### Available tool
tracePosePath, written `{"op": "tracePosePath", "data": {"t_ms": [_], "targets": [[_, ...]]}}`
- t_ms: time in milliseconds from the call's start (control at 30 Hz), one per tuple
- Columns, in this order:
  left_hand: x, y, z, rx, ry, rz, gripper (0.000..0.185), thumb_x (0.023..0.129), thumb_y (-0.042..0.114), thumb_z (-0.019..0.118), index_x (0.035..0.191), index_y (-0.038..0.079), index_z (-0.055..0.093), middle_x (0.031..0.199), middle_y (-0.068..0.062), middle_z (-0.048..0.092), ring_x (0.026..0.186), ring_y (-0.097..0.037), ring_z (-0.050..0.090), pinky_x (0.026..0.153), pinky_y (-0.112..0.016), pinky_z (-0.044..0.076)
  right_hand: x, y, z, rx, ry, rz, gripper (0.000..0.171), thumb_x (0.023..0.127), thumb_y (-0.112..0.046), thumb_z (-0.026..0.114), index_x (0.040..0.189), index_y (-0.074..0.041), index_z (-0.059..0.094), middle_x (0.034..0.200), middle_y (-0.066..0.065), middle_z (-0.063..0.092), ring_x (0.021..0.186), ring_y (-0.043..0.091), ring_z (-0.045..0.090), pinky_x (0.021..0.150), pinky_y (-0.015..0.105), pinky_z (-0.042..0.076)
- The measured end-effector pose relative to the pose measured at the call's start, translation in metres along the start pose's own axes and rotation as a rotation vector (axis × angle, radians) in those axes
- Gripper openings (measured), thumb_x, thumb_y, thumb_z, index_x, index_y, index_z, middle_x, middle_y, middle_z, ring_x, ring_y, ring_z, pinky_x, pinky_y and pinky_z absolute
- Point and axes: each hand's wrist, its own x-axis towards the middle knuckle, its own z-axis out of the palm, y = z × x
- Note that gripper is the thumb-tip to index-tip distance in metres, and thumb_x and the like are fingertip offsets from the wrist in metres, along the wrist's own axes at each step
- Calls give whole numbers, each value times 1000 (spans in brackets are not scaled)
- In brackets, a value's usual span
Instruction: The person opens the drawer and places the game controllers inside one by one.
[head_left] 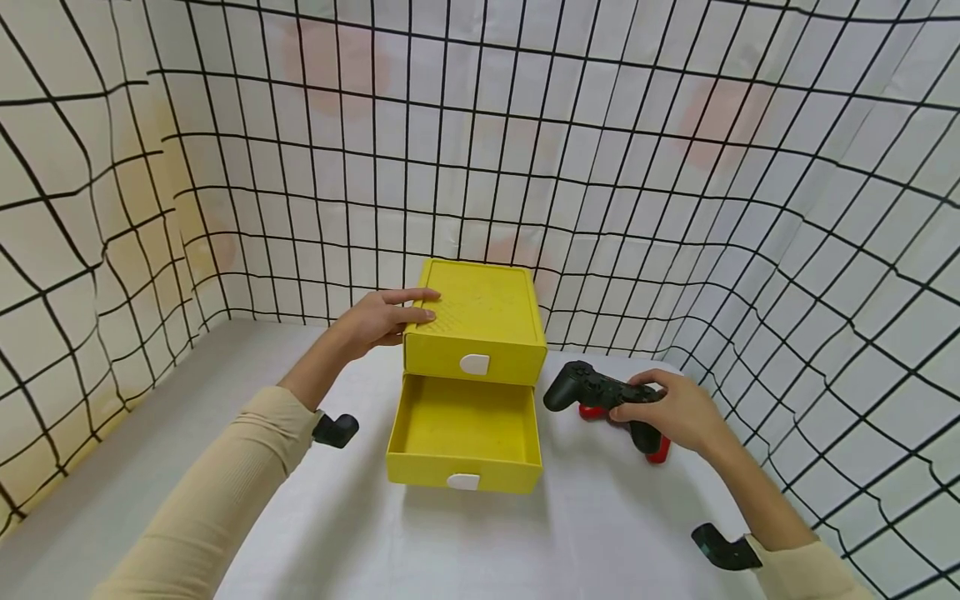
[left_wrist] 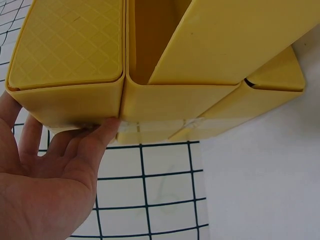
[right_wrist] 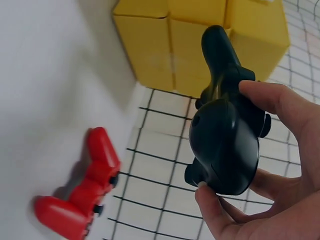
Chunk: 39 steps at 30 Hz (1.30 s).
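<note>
Beside the yellow drawer unit (head_left: 483, 304), a black controller (head_left: 573, 385) is held by the right hand (head_left: 678, 408)

Most of a red controller (right_wrist: 102, 172) is hidden in the head view by the black one and the right hand, with only small patches left showing. It is shown more fully in the right wrist view, lying on the white table (right_wrist: 35, 100), though its lower end is cut off by the frame. Three tiers are seen in the left wrist view; from above, the lowest is screened by the pulled-out middle drawer (head_left: 420, 469). The black controller's buttons are hard to make out, and both sleeves (head_left: 247, 450) are cut off.

The black controller is pinched at one end between the right thumb and fingers. Its far handle is pointed left of the hand, toward the unit, and it is held raised, apart from the red one. The left hand (head_left: 372, 319) is rested against the unit's upper left edge, two fingers stretched over the top; some other fingertips are hidden behind the unit.
</note>
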Motion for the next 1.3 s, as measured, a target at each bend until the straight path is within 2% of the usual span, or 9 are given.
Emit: {"op": "tracePosePath", "data": {"t_ms": [233,433,633,800,1067,1300], "targets": [[0,0,0,11,-3,3,49,94,34,73,141,29,61,136,-6,62,97,-15,62,83,-26,53,-10,-15,-12,-29,-27,-31,70,79,-55,80,130,-11,62,104,18,70,81,23,63,64,33,46],[0,0,0,14,2,2,49,94,35,74,141,30,61,129,-7,64,89,-15,59,81,-28,51,-16,-26,-15,-28,-41,-33,67,77,-56,82,128,-16,63,107,15,71,81,21,65,66,33,46],[1,-1,-1,0,2,4,49,94,34,74,140,28,62,128,-6,64,90,-15,61,77,-23,52,-23,-39,-14,-25,-52,-51,68,75,-58,83,127,-18,64,109,15,71,81,20,66,68,34,49],[2,-1,-1,-2,4,9,48,94,34,74,140,29,62,117,-6,64,82,-14,56,73,-24,48,-26,-51,-14,-34,-62,-71,63,74,-57,84,123,-21,67,110,13,71,81,21,65,68,35,50],[2,-1,-1,-10,2,13,48,94,33,74,140,28,62,121,-6,65,85,-14,59,76,-24,52,-24,-68,-6,8,-95,-105,57,72,-51,86,117,-22,68,104,8,71,79,21,65,68,35,53],[1,0,0,-8,2,18,47,94,32,73,140,28,62,126,-7,64,88,-14,61,78,-25,52,-21,-80,4,-11,-104,-152,50,72,-47,85,112,-22,69,98,5,69,76,19,63,66,32,52]]}}
